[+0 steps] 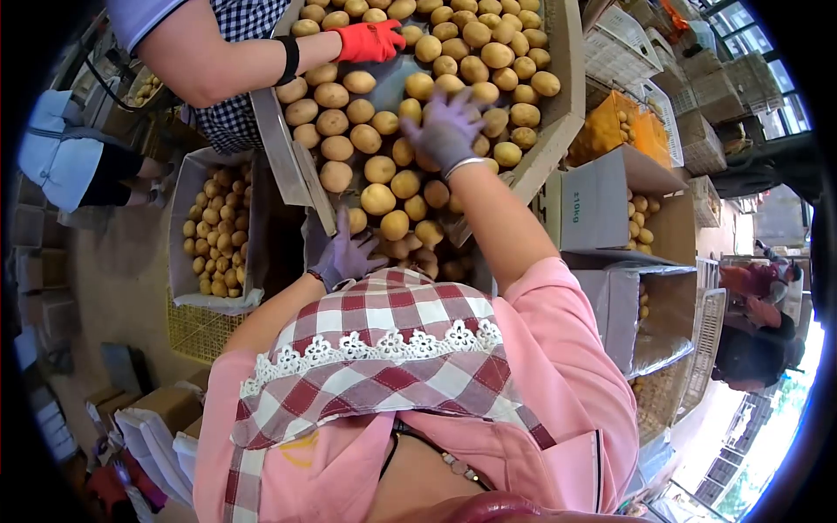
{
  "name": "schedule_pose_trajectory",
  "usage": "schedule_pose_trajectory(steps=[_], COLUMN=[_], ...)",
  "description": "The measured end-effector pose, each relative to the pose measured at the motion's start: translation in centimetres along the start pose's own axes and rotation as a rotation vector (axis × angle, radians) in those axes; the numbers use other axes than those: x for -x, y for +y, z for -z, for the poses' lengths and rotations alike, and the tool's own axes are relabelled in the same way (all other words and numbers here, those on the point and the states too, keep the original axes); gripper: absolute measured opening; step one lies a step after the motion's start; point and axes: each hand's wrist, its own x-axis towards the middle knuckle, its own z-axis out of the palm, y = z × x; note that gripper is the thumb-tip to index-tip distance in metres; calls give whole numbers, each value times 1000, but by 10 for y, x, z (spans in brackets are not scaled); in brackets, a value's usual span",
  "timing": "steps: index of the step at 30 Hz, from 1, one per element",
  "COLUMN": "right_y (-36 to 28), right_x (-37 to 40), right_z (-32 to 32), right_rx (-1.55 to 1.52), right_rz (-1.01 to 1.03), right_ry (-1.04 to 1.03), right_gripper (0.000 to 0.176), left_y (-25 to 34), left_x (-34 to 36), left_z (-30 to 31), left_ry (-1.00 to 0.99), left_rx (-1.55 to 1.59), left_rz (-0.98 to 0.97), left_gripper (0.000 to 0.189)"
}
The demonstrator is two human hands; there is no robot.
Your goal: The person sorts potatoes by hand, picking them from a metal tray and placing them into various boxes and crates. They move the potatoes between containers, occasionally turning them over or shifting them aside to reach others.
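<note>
Many yellow potatoes (377, 199) lie on a sorting table with raised wooden edges (568, 78). My right hand (446, 131), in a purple glove, reaches over the potatoes with its fingers spread and touches or hovers just above them. Near the table's front left corner, my left hand (345, 258), also gloved in purple, has its fingers apart beside the lowest potatoes and holds nothing that I can see. More potatoes sit below the table's front edge, partly hidden behind my apron (384, 322).
Across the table a co-worker's red-gloved hand (370, 41) rests among the potatoes. A lined crate of potatoes (179, 253) stands left. Open cardboard boxes (593, 205) and an orange bag (602, 131) are at the right. Another person (61, 166) stands far left.
</note>
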Motion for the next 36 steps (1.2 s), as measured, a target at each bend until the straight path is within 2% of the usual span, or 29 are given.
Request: schedule_pose_trajectory(steps=[2,3,5,6,7,9,10,11,12,13,14,16,17,18,20,22,24,25,26,27,28,29,30,32,34,35,36], right_y=[-16,-24,-24,-20,-19,-18,-22,-27,-30,-25,-18,3,11,26,52,72,89,84,75,51,24,2,1,17,39,49,56], right_x=[37,56,100,116,120,112,98,90,87,89,94,114,124,128,97,65,34,21,14,22,39,63,75,101,112,107,101], right_z=[-11,-22,-31,-30,-30,-31,-29,-22,-13,-21,-32,-45,-46,-44,-31,-5,-12,-10,-8,-29,-17,-4,-25,-35,-22,-23,-24], right_rx=[146,109,53,29,24,-104,-229,-401,-341,-230,-117,-196,-256,-191,-374,-494,-234,-373,-510,-144,-341,-148,-180,-229,-376,-432,-528], right_rz=[379,476,667,758,769,717,679,699,768,799,829,826,782,894,943,618,186,80,-32,56,-34,103,176,486,546,479,413], right_ry=[-53,-111,-165,-155,-151,-92,-95,74,199,221,244,-29,-165,-174,-198,36,282,79,-124,-40,-221,-225,-138,-180,-415,-444,-305], right_gripper=[86,84,80,78,83,66,59,48,52,57,61,69,77,75,68,62,64,67,70,76,80,85,84,80,72,66,64], left_y=[-5,0,-14,-11,-7,-4,-7,-9,-12,-13,-11,-3,1,1,-1,-1,0,-2,-2,-1,-1,1,1,1,7,4,0], left_x=[-5,-7,-28,-26,-24,-20,-28,-36,-44,-46,-34,-13,-11,-9,-5,9,5,2,0,-1,-2,7,4,-1,16,15,14], left_z=[9,12,40,34,27,20,32,42,52,53,35,4,2,3,1,-13,-8,-11,-12,-13,-13,-23,-21,-10,-18,-22,-24], left_ry=[-59,-104,-179,-195,-210,-229,-213,-199,-162,-125,-65,53,46,44,38,1,-67,-10,-37,-64,-90,-130,-158,-210,-215,-116,-15], left_rx=[-40,98,-317,-238,-160,-3,-199,-397,-416,-435,-273,54,48,46,29,-1,-12,13,35,55,74,75,87,118,117,65,11], left_rz=[-32,79,-93,-70,-48,7,-101,-213,-231,-248,-168,-12,-18,-17,2,-4,-37,-33,-17,2,22,15,34,72,83,3,-71], left_gripper=[106,100,96,94,92,89,90,92,93,95,98,102,103,103,104,94,88,83,82,81,80,80,81,82,88,88,88])
